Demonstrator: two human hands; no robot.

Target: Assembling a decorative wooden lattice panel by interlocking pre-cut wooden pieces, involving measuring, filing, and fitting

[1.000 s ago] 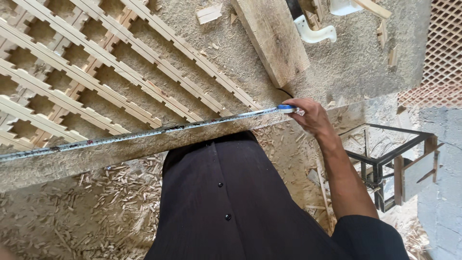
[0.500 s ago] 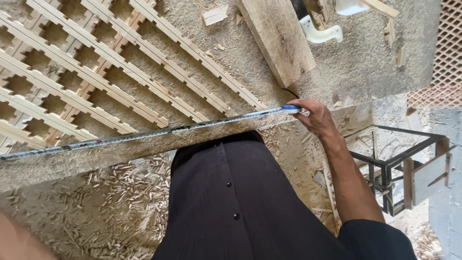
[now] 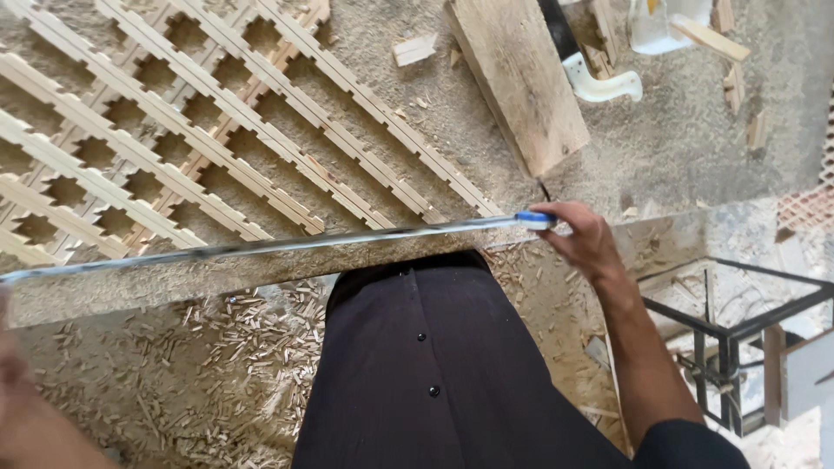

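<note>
1. Right hand (image 3: 584,241) closed around the blue-tipped end of a long thin grey metal blade (image 3: 261,247), fingers curled over it, at about 3 o'clock from frame centre.
2. Blade stretched along the near edge of the sawdust-covered workbench (image 3: 417,113), running from the right hand out toward 9 o'clock, where it leaves the frame.
3. Compared with a second ago: blade and right hand in much the same place along the bench edge, grip unchanged; a blurred patch of forearm or hand newly showing at 8 o'clock in the bottom left corner. Likely meaning: the strip stays held steady against the edge, with the other arm coming up toward its far end.
4. Left hand: only that blurred patch (image 3: 35,417) visible, so openness and hold impossible to tell.
5. Pale wooden lattice panel of crossed notched strips (image 3: 174,130) lying flat on the bench at 10 o'clock, just beyond the blade.
6. Thick rough wooden beam (image 3: 521,78) lying at 1 o'clock, its end near the right hand but apart from it.
7. Wood chips and shavings (image 3: 217,356) scattered on the ground at 7 o'clock; black metal frame (image 3: 730,347) at 4 o'clock.
8. Hard to make out: the blade's far end, cut off at the left edge; the white object at the top right, partly cropped; the ground under the dark garment, hidden.
</note>
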